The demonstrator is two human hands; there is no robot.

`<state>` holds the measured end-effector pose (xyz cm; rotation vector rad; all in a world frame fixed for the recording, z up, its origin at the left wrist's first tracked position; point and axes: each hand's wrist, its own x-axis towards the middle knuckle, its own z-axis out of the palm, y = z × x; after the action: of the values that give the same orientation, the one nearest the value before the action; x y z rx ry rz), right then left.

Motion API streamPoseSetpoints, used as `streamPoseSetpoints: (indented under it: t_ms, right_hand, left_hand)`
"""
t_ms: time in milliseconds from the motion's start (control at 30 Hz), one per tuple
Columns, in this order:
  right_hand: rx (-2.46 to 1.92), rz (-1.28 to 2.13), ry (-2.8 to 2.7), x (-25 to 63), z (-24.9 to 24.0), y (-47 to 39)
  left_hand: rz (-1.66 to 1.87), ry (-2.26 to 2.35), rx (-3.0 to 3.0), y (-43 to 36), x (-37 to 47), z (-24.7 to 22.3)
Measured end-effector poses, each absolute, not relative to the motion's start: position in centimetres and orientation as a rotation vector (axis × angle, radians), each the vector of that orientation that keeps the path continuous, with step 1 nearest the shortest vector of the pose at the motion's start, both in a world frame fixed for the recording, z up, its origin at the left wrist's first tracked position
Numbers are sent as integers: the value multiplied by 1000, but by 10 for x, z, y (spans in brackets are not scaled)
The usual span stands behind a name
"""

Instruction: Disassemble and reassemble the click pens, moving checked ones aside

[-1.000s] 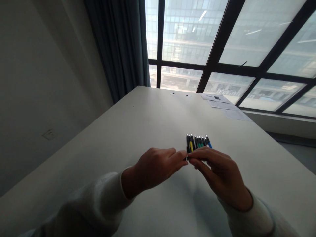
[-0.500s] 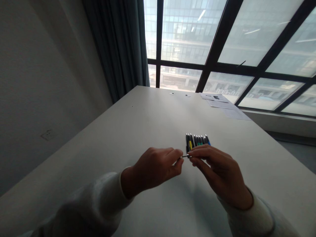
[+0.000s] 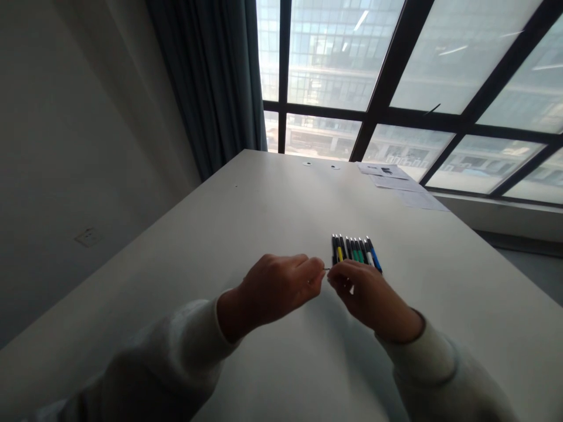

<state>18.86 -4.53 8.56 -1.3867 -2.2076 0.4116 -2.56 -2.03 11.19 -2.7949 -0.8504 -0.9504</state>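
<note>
My left hand (image 3: 281, 288) is closed in a pinch, knuckles up, on a thin dark rod (image 3: 326, 269) like a pen refill. Only a short length of it shows between the two hands. At its other end the fingertips of my right hand (image 3: 369, 293) are pinched together, hiding whatever sits there. Just beyond the right hand lies a row of several click pens (image 3: 355, 251), side by side with their tips pointing away. They are mostly black, with yellow, green, white and blue parts, and the hand covers their near ends.
Both hands are above a large white table (image 3: 211, 246). Papers (image 3: 400, 184) lie at its far right, and two round holes (image 3: 307, 164) are near the far edge. A dark curtain (image 3: 215, 76) and a window (image 3: 329, 58) stand behind.
My right hand has shifted left and its fingers have closed in tighter over the small piece. Less of the rod shows, and more of the blue and white pens is uncovered.
</note>
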Motion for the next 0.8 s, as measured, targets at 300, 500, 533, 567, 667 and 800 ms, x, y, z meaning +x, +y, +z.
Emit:
streamPoseSetpoints:
  t_ms: [300, 500, 533, 567, 667, 800]
  right_hand:
    - [-1593, 519, -2450, 180, 30, -34]
    - [-1579, 567, -2444, 183, 24, -31]
    - [-1582, 566, -2439, 183, 23, -31]
    - [-1587, 563, -2433, 183, 22, -31]
    - [-1603, 567, -2404, 182, 23, -32]
    - [-1600, 633, -2292, 186, 52, -37]
  left_hand:
    - [-923, -854, -2779, -18, -25, 111]
    - [-905, -863, -2801, -20, -25, 110]
    - [-907, -865, -2802, -20, -25, 109]
    - [-908, -865, -2804, -20, -25, 109]
    - [-901, -861, -2812, -20, -24, 109]
    - [-902, -855, -2823, -19, -24, 110]
